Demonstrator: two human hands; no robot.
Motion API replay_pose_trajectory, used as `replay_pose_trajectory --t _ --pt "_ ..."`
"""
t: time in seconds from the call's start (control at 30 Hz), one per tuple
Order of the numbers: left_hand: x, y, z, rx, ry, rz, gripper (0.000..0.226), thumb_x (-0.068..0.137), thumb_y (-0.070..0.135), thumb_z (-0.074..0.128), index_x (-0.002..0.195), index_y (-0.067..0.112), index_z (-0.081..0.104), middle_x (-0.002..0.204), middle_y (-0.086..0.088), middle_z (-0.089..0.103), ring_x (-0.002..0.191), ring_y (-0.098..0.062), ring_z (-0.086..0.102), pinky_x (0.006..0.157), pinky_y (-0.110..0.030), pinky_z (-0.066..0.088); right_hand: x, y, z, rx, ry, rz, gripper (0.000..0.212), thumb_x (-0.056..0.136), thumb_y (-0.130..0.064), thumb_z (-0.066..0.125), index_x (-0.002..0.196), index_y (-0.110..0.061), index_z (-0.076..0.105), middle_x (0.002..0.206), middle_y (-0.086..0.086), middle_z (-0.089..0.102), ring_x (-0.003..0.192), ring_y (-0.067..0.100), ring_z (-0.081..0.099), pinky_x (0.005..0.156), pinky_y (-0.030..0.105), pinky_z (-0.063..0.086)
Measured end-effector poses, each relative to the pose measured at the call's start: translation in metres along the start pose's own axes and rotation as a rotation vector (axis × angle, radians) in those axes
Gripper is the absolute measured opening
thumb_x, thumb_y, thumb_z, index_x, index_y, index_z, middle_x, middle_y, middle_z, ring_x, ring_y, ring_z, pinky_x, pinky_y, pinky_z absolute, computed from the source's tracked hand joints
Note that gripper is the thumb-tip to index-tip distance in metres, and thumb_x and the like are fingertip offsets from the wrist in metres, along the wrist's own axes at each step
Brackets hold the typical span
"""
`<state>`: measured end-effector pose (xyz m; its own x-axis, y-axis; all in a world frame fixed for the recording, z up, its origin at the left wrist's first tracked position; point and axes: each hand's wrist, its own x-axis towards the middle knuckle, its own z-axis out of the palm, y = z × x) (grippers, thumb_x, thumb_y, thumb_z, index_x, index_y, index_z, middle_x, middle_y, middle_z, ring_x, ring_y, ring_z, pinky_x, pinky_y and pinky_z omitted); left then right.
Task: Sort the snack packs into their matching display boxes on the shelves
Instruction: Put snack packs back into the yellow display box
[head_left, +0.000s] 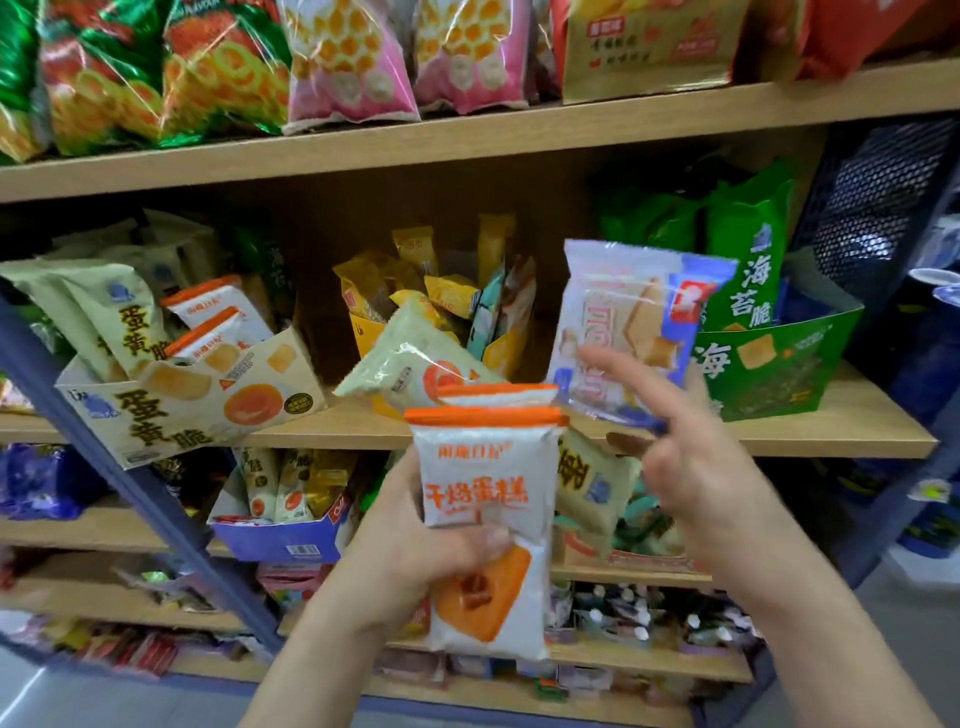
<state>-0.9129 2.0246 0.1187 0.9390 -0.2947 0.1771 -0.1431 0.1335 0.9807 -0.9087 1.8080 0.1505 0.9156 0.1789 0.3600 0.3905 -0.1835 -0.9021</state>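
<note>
left hand (410, 551): fingers (493, 540) pinch two orange-topped packs (483, 467) midway | right hand (696, 462): fingers (628, 376) spread, empty | we judge packs light, slippery, crushable; hold by seams

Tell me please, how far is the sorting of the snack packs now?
Done: green packs stand in the green box. In hand: the left hand holds two orange-topped packs; the right hand is open near the blue-and-white pack. Left: two matching packs sit in the cream box among cream packs, a pale pack lies loose on the shelf, and the blue-and-white pack stands unboxed.
</note>
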Motion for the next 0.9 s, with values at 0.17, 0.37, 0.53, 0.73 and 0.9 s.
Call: replay_pose_trajectory --t 0.17,0.37,0.53,0.73,0.9 --pt "0.014 -0.003 0.024 0.008 0.155 -0.003 0.085 0.043 0.026 0.083 0.12 0.003 0.056 0.102 -0.012 0.074 0.092 -0.026 0.071 0.075 -0.034 0.056 -0.017 0.005 0.031 -0.147 -0.109 0.033 0.093 0.039 -0.082 0.078 0.114 -0.081 0.024 0.133 -0.049 -0.003 0.118 -0.038 0.016 0.085 -0.012 0.024" --pt "0.021 -0.01 0.043 0.031 0.259 -0.028 0.088 0.041 0.032 0.086 0.123 0.015 0.058 0.125 -0.021 0.06 0.107 -0.032 0.067 0.092 -0.051 0.054 -0.015 0.015 0.028 0.04 -0.082 0.03 0.092 0.042 -0.052 0.093 0.114 -0.076 0.042 0.138 -0.037 0.013 0.117 -0.026 0.039 0.082 -0.004 0.039" --pt "0.02 -0.005 0.051 -0.086 0.184 -0.082 0.087 0.044 0.028 0.081 0.125 0.006 0.055 0.106 -0.015 0.072 0.098 -0.031 0.07 0.079 -0.038 0.057 -0.018 0.017 0.026 0.068 -0.031 0.05 0.094 0.044 -0.064 0.082 0.124 -0.073 0.036 0.144 -0.03 0.019 0.13 -0.013 0.038 0.086 0.002 0.044" --pt "0.022 0.001 0.057 -0.073 0.198 -0.119 0.093 0.046 0.035 0.086 0.128 0.007 0.052 0.11 -0.013 0.072 0.103 -0.031 0.069 0.089 -0.046 0.056 -0.014 0.011 0.015 0.215 -0.162 0.142 0.078 0.046 -0.056 0.08 0.107 -0.082 0.04 0.142 -0.016 0.041 0.115 -0.009 0.055 0.081 0.011 0.051" --pt "0.019 0.005 0.047 -0.049 0.21 -0.131 0.109 0.034 0.063 0.092 0.126 0.017 0.054 0.115 -0.009 0.071 0.104 -0.024 0.07 0.084 -0.037 0.057 -0.009 0.025 0.032 0.498 -0.242 0.154 0.081 0.054 -0.041 0.092 0.121 -0.06 0.052 0.129 -0.004 0.065 0.115 0.018 0.066 0.086 0.032 0.056"
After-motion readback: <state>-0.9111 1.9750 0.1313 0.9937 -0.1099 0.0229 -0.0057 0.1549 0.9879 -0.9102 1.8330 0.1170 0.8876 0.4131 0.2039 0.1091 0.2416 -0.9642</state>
